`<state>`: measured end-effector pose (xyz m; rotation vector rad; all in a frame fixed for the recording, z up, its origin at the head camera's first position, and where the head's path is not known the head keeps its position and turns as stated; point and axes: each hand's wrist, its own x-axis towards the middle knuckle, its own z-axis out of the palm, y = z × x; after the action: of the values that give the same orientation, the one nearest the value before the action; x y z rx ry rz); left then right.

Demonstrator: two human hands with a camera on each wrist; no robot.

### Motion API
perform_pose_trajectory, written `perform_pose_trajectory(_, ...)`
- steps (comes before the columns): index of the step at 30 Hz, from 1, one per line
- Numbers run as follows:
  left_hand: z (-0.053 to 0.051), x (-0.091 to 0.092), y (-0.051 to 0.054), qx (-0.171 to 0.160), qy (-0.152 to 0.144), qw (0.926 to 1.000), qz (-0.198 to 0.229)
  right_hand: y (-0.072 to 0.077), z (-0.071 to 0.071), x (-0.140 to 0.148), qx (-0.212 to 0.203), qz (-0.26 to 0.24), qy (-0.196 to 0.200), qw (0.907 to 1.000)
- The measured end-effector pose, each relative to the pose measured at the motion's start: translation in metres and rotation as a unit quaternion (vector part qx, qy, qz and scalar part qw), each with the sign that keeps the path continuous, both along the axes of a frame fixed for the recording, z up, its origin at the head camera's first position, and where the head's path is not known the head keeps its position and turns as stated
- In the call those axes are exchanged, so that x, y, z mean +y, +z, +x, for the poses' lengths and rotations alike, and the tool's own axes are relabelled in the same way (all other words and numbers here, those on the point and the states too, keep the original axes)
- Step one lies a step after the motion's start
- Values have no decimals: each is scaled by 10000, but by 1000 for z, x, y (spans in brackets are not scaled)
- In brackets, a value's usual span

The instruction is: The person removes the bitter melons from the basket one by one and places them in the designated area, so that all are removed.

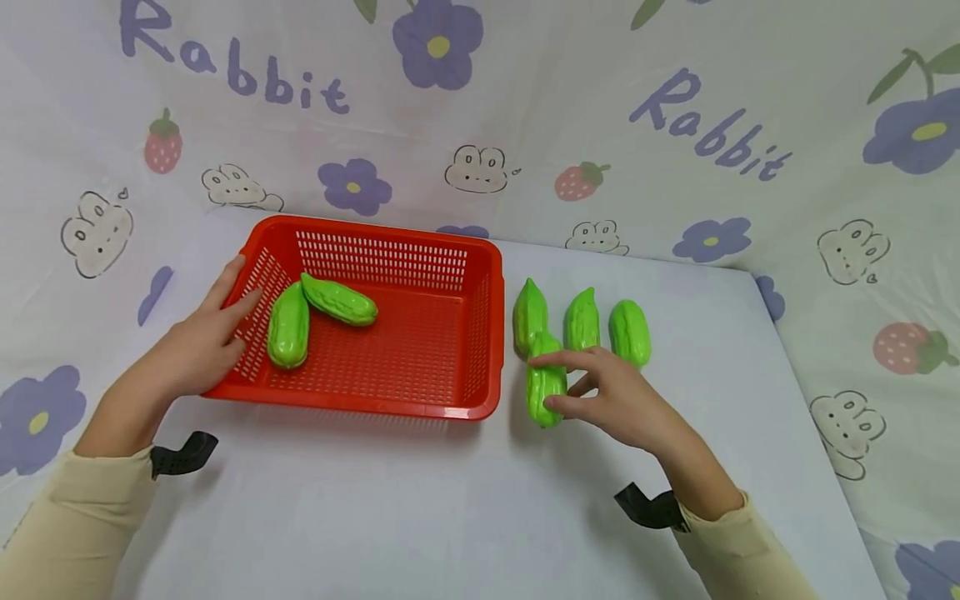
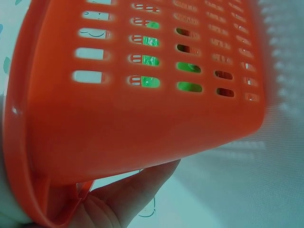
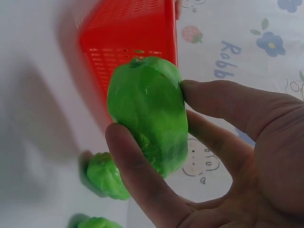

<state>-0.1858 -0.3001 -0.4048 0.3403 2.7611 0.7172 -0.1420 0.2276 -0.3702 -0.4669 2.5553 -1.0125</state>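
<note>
My right hand (image 1: 617, 398) pinches a green bitter melon (image 1: 545, 392) between thumb and fingers, just right of the red basket. The right wrist view shows this bitter melon (image 3: 147, 114) close up, raised off the table. At the basket's left end, my left hand (image 1: 198, 346) grips the rim of the red plastic basket (image 1: 352, 406), with some fingers over the edge. Inside the basket lie two bitter melons, one upright along the left side (image 1: 288, 329) and one slanting (image 1: 341, 302). Its slotted outer wall (image 2: 142, 123) fills most of the left wrist view.
Right of the basket, three more bitter melons lie in a row on the white tabletop: a left one (image 1: 530, 312), a middle one (image 1: 582, 317) and a right one (image 1: 630, 333). A patterned cloth (image 1: 525, 100) hangs behind the table.
</note>
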Motion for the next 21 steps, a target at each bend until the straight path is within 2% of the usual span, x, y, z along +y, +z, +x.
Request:
perform_pose_trajectory(11,2,2,1,135,-122,9998,52,-9,7,1,-121,-73,-66,9999)
perform_pose_trajectory(21,2,0,1,60,-122,9999,10,-19,15,0,-319,-94,-155,9993)
